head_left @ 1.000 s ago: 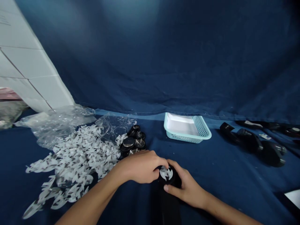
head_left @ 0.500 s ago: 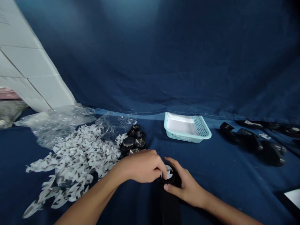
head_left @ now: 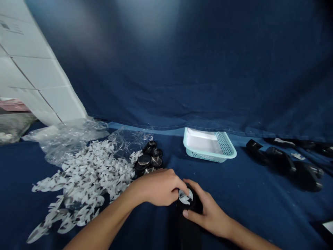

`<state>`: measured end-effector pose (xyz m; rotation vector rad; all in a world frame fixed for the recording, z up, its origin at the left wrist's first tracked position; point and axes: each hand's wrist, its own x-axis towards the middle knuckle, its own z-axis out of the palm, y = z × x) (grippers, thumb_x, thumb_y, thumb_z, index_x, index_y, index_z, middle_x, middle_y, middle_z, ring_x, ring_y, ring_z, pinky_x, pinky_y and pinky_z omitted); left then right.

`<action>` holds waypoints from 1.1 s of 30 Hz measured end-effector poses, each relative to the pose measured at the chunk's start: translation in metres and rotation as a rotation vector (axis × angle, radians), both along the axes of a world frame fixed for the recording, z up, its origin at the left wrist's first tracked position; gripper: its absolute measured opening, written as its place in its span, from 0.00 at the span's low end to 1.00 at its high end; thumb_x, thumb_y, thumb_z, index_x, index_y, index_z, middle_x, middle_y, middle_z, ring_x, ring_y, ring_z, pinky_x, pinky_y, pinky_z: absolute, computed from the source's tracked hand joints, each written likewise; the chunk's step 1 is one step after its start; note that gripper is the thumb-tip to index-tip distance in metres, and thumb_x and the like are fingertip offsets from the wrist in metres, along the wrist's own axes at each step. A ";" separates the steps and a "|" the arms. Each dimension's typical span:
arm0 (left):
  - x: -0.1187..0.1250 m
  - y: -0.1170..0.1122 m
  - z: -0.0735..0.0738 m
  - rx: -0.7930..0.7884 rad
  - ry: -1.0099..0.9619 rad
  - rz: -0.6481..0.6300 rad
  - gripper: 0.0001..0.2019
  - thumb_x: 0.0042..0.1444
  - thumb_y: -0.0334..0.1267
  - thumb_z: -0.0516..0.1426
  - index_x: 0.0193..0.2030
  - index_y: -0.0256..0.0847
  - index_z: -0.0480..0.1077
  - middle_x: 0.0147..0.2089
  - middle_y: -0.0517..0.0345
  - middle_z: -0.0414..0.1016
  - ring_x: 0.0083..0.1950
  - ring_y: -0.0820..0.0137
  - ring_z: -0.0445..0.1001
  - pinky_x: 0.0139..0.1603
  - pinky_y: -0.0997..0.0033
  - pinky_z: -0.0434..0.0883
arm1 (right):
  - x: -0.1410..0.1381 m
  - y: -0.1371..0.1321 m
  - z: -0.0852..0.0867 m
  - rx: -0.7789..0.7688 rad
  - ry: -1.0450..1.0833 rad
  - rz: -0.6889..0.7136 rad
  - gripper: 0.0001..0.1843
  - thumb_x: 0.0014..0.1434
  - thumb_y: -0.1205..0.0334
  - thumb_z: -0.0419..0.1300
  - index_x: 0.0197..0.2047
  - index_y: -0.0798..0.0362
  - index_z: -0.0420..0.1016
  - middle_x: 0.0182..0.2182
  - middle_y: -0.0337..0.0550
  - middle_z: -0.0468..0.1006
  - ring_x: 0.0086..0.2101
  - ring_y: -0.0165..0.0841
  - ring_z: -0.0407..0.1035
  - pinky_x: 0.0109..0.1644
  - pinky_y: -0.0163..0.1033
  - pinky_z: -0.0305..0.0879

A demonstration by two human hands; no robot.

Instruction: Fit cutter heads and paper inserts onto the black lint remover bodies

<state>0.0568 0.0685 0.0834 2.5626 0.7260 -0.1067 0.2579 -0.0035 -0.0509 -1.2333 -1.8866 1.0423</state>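
Note:
My right hand [head_left: 208,210] grips a black round part [head_left: 191,205] from its right side, thumb in front and fingers behind. Inside the part's opening lies a thin white plastic piece [head_left: 185,198] with cut-out arms. My left hand [head_left: 165,187] is curled, its index fingertip touching the white piece; its thumb is mostly hidden. Just beyond the left hand sits a cluster of black round parts [head_left: 144,160], some with shiny metallic mesh faces. A large heap of white plastic pieces [head_left: 96,170] spreads to the left of it.
A light-blue basket [head_left: 208,158] with white sheets inside stands behind my hands. Clear plastic bags [head_left: 70,137] lie behind the white heap. Several black devices [head_left: 283,161] rest at the right. A dark blue curtain [head_left: 182,69] hangs at the back, beside a white tiled wall [head_left: 33,69].
The view has shifted slightly. My left fingertip now sits nearer the far edge of the white piece, leaving more of it uncovered. My right hand keeps its hold on the black part.

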 end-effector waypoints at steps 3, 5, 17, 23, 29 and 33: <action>0.001 0.000 0.000 -0.019 -0.009 0.004 0.23 0.54 0.26 0.50 0.49 0.52 0.77 0.23 0.63 0.76 0.20 0.72 0.67 0.26 0.74 0.63 | -0.001 0.000 0.001 0.000 0.004 0.007 0.40 0.55 0.56 0.65 0.67 0.44 0.51 0.62 0.48 0.64 0.59 0.45 0.61 0.64 0.55 0.57; 0.002 0.000 0.000 -0.038 -0.009 -0.007 0.23 0.53 0.25 0.50 0.49 0.52 0.77 0.21 0.64 0.75 0.19 0.72 0.65 0.25 0.75 0.61 | -0.001 0.000 0.001 -0.002 0.002 0.003 0.40 0.56 0.56 0.65 0.67 0.44 0.51 0.62 0.48 0.64 0.59 0.45 0.61 0.63 0.54 0.57; 0.001 0.002 -0.003 0.058 0.035 0.087 0.17 0.55 0.30 0.52 0.45 0.49 0.77 0.27 0.60 0.76 0.27 0.68 0.71 0.29 0.73 0.63 | 0.000 0.000 0.002 0.005 0.016 0.000 0.39 0.55 0.56 0.65 0.67 0.47 0.53 0.60 0.49 0.68 0.57 0.46 0.65 0.62 0.55 0.60; 0.003 -0.001 0.002 -0.043 0.034 -0.016 0.19 0.53 0.27 0.52 0.46 0.51 0.76 0.18 0.66 0.66 0.19 0.73 0.63 0.23 0.76 0.58 | 0.000 0.000 0.001 0.012 -0.001 0.002 0.40 0.54 0.55 0.65 0.67 0.47 0.53 0.61 0.50 0.66 0.58 0.47 0.63 0.63 0.55 0.59; 0.003 0.001 -0.003 0.009 0.035 0.092 0.17 0.57 0.30 0.50 0.44 0.49 0.77 0.27 0.61 0.75 0.27 0.69 0.71 0.30 0.73 0.64 | 0.000 0.000 0.004 0.010 0.000 0.005 0.39 0.56 0.55 0.65 0.66 0.46 0.53 0.61 0.48 0.67 0.57 0.45 0.64 0.62 0.53 0.60; 0.005 0.000 -0.003 0.021 0.053 0.082 0.17 0.58 0.32 0.51 0.50 0.50 0.74 0.28 0.59 0.75 0.26 0.69 0.70 0.28 0.72 0.63 | -0.001 0.000 0.006 0.006 0.004 0.014 0.39 0.55 0.57 0.65 0.66 0.46 0.53 0.59 0.47 0.68 0.56 0.45 0.66 0.61 0.52 0.61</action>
